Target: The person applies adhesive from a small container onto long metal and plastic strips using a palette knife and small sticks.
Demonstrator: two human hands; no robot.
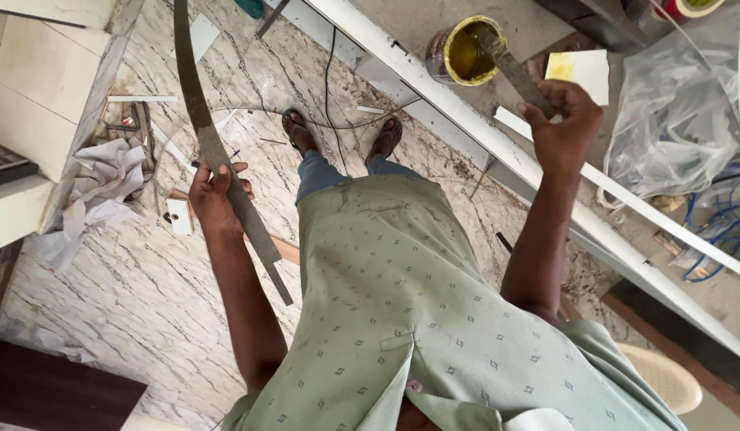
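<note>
My left hand (pixel 213 194) grips a long, thin, curved grey strip (pixel 196 104) that runs from the top edge down past my hip. My right hand (pixel 563 120) holds a flat grey spreader tool (pixel 514 70) whose tip dips into an open round tin (pixel 464 51) of yellow adhesive. The tin stands on a grey board beside a long white panel edge (pixel 482 144). My feet in sandals stand on the marble floor (pixel 106 271) below.
Crumpled white paper (pixel 106 187) and offcuts lie on the floor at left. A black cable (pixel 328 88) crosses the floor. A clear plastic bag (pixel 677 112) with blue wires lies at right, next to a small yellow-white card (pixel 581 70). A beige chair (pixel 665 375) stands at lower right.
</note>
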